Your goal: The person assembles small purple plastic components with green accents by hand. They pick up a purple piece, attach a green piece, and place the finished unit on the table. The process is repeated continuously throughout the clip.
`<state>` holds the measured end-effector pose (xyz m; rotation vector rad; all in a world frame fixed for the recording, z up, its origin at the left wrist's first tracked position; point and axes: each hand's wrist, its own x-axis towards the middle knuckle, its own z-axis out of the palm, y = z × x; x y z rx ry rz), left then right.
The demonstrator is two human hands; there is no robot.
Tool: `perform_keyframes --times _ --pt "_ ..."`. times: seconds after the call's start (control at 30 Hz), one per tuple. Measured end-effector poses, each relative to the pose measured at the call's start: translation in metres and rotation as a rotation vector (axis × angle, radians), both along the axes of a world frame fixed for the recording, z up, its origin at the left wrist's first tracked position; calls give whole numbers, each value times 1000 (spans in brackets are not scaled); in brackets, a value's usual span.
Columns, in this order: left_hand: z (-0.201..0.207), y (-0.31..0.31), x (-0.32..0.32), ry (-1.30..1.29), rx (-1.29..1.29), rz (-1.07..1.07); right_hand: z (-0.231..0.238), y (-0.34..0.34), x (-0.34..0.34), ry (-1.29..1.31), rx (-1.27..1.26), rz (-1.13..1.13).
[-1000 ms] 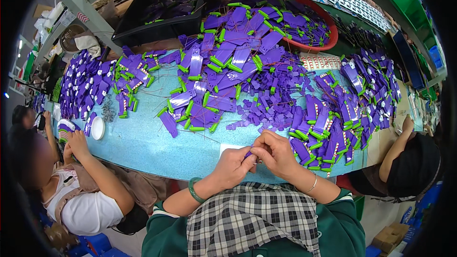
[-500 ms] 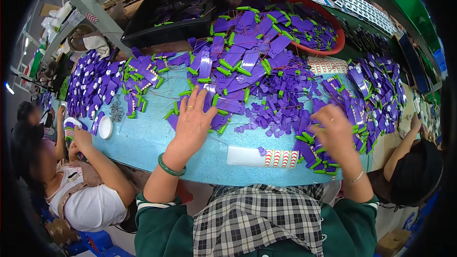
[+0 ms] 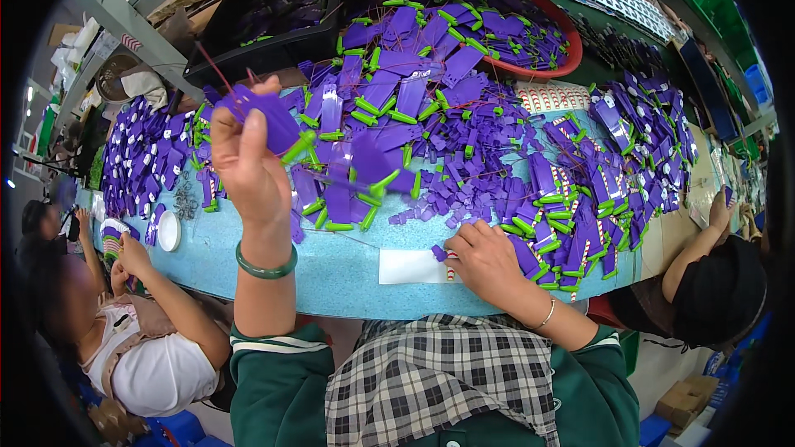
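The person's left hand [image 3: 252,170] is hovering above the left part of the light blue counter [image 3: 215,258], its fingers closing around a purple piece with a green end [image 3: 272,120]; thin reddish cords are sticking up beside it. Another purple-and-green piece [image 3: 373,172], blurred, is showing just right of that hand, and whether it is hanging from the hand cannot be told.

The right hand [image 3: 490,266] is resting low near the front edge, its fingers bending down over the right part of a white strip [image 3: 407,267]. A small purple tab [image 3: 439,253] is lying just beside the fingertips, close to a red-and-white sticker [image 3: 450,270]; whether the fingers are gripping anything is hidden.

Beyond the hands, a large heap of purple-and-green pieces [image 3: 389,87] is covering the middle, with small purple parts [image 3: 489,136] spreading along its right side. A red basin [image 3: 542,74] and a black tray [image 3: 257,62] are standing behind. To the left, a white dish [image 3: 169,232] is sitting near a co-worker's hand [image 3: 133,257].
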<state>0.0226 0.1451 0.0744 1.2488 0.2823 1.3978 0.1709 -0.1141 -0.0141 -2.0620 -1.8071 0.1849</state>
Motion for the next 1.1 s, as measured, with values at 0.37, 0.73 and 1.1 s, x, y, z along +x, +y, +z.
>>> perform_keyframes --times 0.37,0.73,1.1 --pt "58 15 25 83 575 270 -8 0 1 53 85 -26" --pt "-38 -120 -1 611 -478 -715 -16 0 0 53 95 47" --pt "-86 -141 -7 756 -386 -776 29 -5 24 777 55 -39"
